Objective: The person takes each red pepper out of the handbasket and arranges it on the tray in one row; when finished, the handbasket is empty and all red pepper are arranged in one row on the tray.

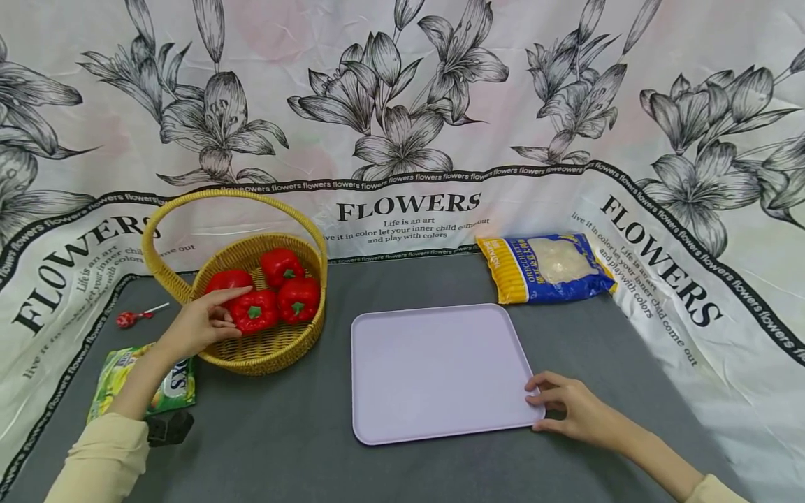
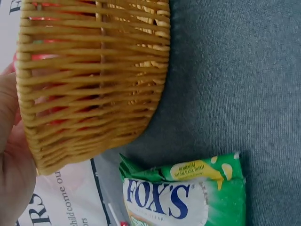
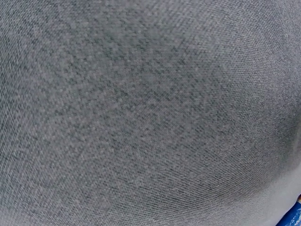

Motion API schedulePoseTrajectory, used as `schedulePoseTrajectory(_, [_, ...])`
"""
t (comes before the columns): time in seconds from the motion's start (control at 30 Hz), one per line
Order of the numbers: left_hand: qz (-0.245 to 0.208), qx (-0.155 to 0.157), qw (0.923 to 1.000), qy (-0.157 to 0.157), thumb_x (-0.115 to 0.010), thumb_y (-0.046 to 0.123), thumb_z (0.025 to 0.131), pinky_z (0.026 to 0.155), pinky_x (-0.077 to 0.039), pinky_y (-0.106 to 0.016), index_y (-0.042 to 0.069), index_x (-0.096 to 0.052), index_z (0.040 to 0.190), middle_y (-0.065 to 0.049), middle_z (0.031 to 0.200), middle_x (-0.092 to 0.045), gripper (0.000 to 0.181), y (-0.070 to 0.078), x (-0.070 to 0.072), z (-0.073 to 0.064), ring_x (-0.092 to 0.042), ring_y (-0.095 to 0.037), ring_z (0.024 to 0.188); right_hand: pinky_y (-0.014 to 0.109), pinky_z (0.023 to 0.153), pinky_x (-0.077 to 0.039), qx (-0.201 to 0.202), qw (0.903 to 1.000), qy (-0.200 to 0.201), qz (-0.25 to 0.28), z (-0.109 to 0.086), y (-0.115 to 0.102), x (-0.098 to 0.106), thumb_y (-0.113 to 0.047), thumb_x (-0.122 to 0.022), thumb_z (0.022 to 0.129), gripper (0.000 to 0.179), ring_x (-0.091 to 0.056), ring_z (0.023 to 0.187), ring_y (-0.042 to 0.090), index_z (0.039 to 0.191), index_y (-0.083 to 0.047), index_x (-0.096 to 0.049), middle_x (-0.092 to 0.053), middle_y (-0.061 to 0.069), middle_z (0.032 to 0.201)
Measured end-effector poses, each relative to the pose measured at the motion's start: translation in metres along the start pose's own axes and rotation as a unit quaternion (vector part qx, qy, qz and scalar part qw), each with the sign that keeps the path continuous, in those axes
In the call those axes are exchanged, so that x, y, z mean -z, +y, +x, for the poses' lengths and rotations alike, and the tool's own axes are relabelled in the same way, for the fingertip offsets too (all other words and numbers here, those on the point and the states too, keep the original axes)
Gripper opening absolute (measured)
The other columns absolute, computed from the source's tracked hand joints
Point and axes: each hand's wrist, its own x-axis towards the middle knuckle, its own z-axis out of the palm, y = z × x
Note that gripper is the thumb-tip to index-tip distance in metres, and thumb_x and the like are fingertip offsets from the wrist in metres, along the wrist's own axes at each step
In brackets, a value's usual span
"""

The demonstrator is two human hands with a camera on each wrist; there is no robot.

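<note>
In the head view my left hand (image 1: 204, 323) reaches over the left rim of a yellow wicker basket (image 1: 308, 344). Its fingers and thumb grip the left side of the front red bell pepper (image 1: 256, 314), index finger along the top. More peppers, such as one red bell pepper (image 1: 298, 302) and another red bell pepper (image 1: 281, 267), lie behind and beside it. The left wrist view shows the basket's woven side, hiding my fingertips. My right hand (image 1: 569, 409) rests at the lower right corner of a lilac tray (image 1: 440, 377), loosely bent fingers over its rim.
A green FOX'S candy bag (image 1: 182, 384) lies under my left forearm, with a red lollipop (image 1: 128, 319) behind it. A blue and yellow orecchiette pasta bag (image 1: 547, 269) sits behind the tray, near the flower-printed cloth (image 1: 402, 209). Grey fabric (image 3: 150, 113) fills the right wrist view.
</note>
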Motion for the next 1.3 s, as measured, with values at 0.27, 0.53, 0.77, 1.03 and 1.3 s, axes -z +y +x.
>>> schedulePoseTrajectory(0.27, [0.041,-0.031,0.9983,0.027,-0.078,0.008,0.078,0.083,-0.054,-0.037,0.001,-0.048,0.139,-0.024,0.127,-0.055,0.069,-0.005,0.001,-0.001,-0.062,-0.037,0.1,0.014,0.074,-0.053,0.001,1.0,0.002,-0.003,-0.002,0.0,0.0,-0.018,-0.083,0.075,0.027,-0.058,0.09,0.014,0.096,-0.004,-0.074,-0.059,0.008,0.105])
schedulePoseTrajectory(0.53, [-0.004,0.004,0.9999,-0.012,-0.07,0.017,0.088,0.088,-0.05,-0.026,0.004,-0.037,0.147,-0.031,0.14,-0.042,0.069,-0.001,0.005,0.004,-0.052,-0.043,0.118,0.014,0.075,-0.052,0.009,0.9999,0.006,-0.009,-0.002,-0.001,0.0,-0.016,-0.083,0.074,0.026,-0.059,0.091,0.016,0.096,-0.004,-0.074,-0.058,0.009,0.105])
schedulePoseTrajectory(0.77, [0.026,0.005,0.9997,0.001,-0.08,0.015,0.079,0.085,-0.05,-0.045,0.005,-0.04,0.145,-0.035,0.136,-0.044,0.078,0.0,-0.002,0.011,-0.053,-0.045,0.116,0.015,0.074,-0.053,0.005,1.0,0.005,-0.005,-0.003,-0.001,0.001,-0.016,-0.082,0.075,0.027,-0.058,0.09,0.015,0.097,-0.003,-0.074,-0.058,0.009,0.106])
schedulePoseTrajectory(1.03, [-0.022,0.087,0.9954,-0.033,-0.079,0.032,0.079,0.082,-0.055,-0.032,0.004,-0.047,0.141,-0.034,0.135,-0.046,0.075,0.005,0.012,0.008,-0.059,-0.04,0.112,0.012,0.075,-0.051,0.012,0.9999,0.008,-0.008,-0.002,0.0,0.001,-0.016,-0.083,0.075,0.028,-0.058,0.09,0.014,0.098,-0.003,-0.074,-0.059,0.009,0.106])
schedulePoseTrajectory(1.3, [-0.148,0.14,0.9763,-0.073,-0.075,0.015,0.084,0.083,-0.055,-0.03,-0.003,-0.037,0.145,-0.033,0.14,-0.04,0.074,0.003,0.021,0.002,-0.054,-0.039,0.118,0.012,0.076,-0.052,-0.005,1.0,-0.001,-0.006,-0.002,0.001,0.002,-0.018,-0.082,0.077,0.027,-0.057,0.091,0.013,0.098,-0.004,-0.074,-0.059,0.007,0.107])
